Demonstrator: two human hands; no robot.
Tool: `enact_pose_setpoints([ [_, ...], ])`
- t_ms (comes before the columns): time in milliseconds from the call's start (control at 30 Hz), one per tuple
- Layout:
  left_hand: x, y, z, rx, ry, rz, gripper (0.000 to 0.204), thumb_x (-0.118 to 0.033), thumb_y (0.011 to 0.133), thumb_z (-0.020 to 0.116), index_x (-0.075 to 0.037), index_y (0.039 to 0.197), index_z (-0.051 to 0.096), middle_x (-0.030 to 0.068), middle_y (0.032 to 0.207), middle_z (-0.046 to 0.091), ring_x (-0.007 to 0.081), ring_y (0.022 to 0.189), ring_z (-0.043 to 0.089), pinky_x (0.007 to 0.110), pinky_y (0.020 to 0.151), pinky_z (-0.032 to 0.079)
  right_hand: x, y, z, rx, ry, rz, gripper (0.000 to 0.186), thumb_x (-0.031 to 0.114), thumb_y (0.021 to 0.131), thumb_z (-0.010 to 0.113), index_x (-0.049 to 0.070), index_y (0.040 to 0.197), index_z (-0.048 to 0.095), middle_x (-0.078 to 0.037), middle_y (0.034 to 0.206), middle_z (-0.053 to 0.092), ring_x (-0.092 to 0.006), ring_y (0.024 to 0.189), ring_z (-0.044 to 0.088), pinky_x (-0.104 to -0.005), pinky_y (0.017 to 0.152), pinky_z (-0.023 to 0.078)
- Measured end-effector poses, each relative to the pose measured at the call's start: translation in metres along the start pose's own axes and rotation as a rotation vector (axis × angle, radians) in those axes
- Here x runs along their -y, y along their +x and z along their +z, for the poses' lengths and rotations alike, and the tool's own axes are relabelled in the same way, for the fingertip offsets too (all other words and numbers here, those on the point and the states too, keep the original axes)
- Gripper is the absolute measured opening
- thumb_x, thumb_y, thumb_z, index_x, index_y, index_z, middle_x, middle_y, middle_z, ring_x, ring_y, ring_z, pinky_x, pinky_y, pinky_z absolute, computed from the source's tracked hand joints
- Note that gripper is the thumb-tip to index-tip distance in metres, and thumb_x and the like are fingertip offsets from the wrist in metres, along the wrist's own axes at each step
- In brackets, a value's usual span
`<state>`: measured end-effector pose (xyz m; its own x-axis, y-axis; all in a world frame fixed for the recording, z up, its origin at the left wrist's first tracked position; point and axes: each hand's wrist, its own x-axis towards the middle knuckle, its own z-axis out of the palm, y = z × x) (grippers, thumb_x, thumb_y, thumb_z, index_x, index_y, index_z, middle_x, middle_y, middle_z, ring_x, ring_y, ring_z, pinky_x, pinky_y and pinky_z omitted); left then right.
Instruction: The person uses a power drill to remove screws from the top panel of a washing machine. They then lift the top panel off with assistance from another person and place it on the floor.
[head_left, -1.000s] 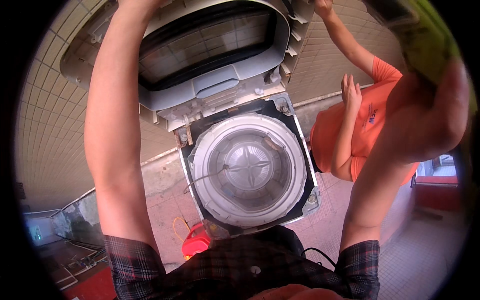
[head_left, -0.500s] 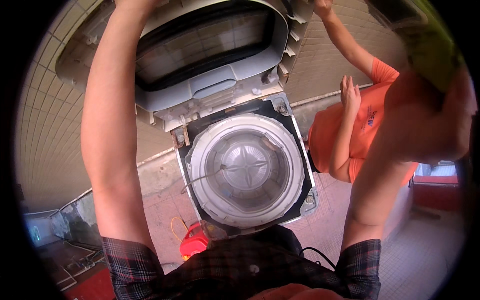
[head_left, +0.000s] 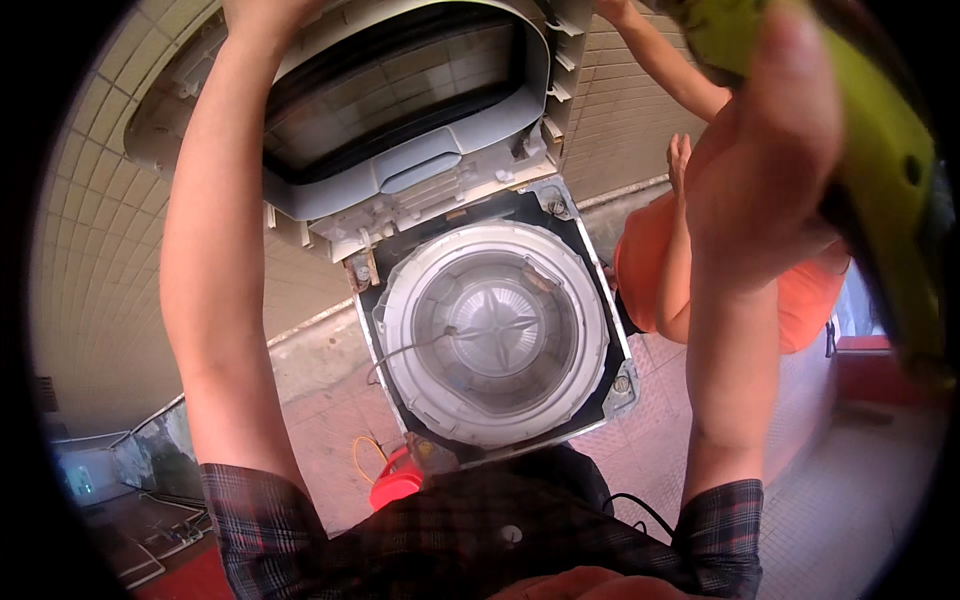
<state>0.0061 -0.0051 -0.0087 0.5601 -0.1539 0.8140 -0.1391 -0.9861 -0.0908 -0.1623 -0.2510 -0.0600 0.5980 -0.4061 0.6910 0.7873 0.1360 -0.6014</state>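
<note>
Right of the tub (head_left: 495, 325), the right hand (head_left: 765, 165) clamps a yellow-green object (head_left: 885, 150); beyond the tub, the left hand (head_left: 270, 10), grip untellable, perhaps steadies the raised panel (head_left: 485, 145)

The washing machine (head_left: 624, 393) stands at the centre of the view with its top off, the pale round tub (head_left: 594, 335) exposed, a star-shaped ridge on its floor. Toward 11 o'clock its pale top panel (head_left: 490, 137) is tipped up along the machine's edge, with a dark-rimmed window (head_left: 395, 95) and a blue-grey handle (head_left: 420, 173). A long yellow-green object (head_left: 882, 150), too blurred to identify, slants from 1 to 3 o'clock
</note>
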Motion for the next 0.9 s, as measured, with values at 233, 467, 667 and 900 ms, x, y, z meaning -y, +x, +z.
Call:
enact_pose_setpoints([
  [233,0.013,-0.006,0.022,-0.197,0.104,0.193,0.052,-0.047,0.082,0.074,-0.007,0.114,0.070,0.0206,0.118,0.065,0.0371,0.116,0.059,0.048,0.102,0.045,0.065,-0.031,-0.039,-0.171,0.352,0.116,0.052,0.030,0.088,0.060,-0.003,0.128,0.054,-0.023,0.136,0.053,-0.0361,0.127,0.055,-0.0460,0.106,0.049],
  [467,-0.059,-0.055,0.033,-0.146,-0.048,0.665,0.041,-0.017,0.091,0.066,-0.006,0.130,0.063,0.0144,0.146,0.051,0.0370,0.143,0.037,0.053,0.116,0.030,0.080,-0.179,-0.132,0.001,-0.142,0.055,0.047,0.032,0.087,0.070,0.012,0.124,0.049,-0.016,0.125,0.052,-0.0325,0.118,0.050,-0.0468,0.104,0.043],
  [667,-0.082,-0.081,0.075,0.105,0.125,0.612,0.059,-0.042,0.101,0.050,-0.008,0.148,0.048,0.0107,0.159,0.037,0.0358,0.153,0.020,0.061,0.121,0.016,0.090,-0.255,-0.168,0.061,-0.227,0.357,0.041,0.024,0.085,0.078,0.016,0.112,0.048,-0.013,0.114,0.058,-0.0240,0.093,0.051,-0.0418,0.089,0.042],
  [900,-0.088,-0.083,0.097,-0.015,0.415,0.620,0.059,-0.055,0.102,0.044,-0.021,0.151,0.047,0.0028,0.161,0.036,0.0331,0.150,0.029,0.066,0.116,0.021,0.100,-0.299,-0.209,0.120,-0.195,0.371,0.041,0.019,0.080,0.079,0.009,0.111,0.053,-0.016,0.112,0.063,-0.0253,0.090,0.061,-0.0389,0.075,0.045],
])
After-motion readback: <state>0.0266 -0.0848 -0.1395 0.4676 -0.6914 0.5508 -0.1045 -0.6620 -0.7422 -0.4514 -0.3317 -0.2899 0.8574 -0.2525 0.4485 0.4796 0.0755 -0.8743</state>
